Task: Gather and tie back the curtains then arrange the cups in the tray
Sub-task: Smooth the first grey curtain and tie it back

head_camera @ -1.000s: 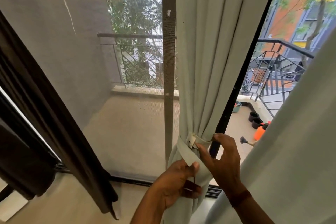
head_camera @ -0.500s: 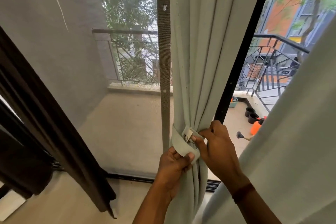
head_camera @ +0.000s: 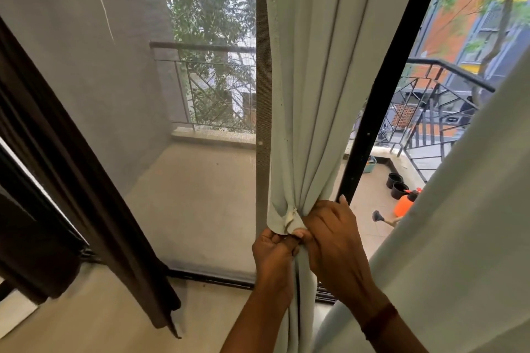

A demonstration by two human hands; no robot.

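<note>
1. A grey mesh screen (head_camera: 129, 123) fills the left half of the view. Through it show a balcony floor and a metal railing (head_camera: 212, 89) with trees behind.
2. A second pale curtain panel (head_camera: 459, 238) hangs loose across the lower right, nearest the camera, just beside the right forearm.
3. The gathered curtain (head_camera: 315, 80), pale grey-green, drops in tight folds down the centre. It lies between the screen's brown edge strip and a black door frame (head_camera: 381, 94).
4. A dark brown curtain (head_camera: 71, 180) slants along the left edge, its lower corner hanging near the floor.
5. The right hand (head_camera: 335, 241) clasps the gathered curtain at its pinched waist. Its fingers curl round the right side of the bundle, and the thumb side presses in toward the band. A dark red thread (head_camera: 378, 321) circles the wrist.
6. The left hand (head_camera: 274, 255) sits just below and left of that waist. Its curled fingers and thumb pinch the lower end of the tieback.
7. The tieback (head_camera: 276, 221), a band of matching cloth, wraps the bundle's left side. Its end lies directly above the left thumb, touching both hands. Whether it is fastened cannot be told.
8. On the balcony beyond the frame stand an orange sprayer bottle (head_camera: 403, 203) and two black pots (head_camera: 397, 185).
</note>
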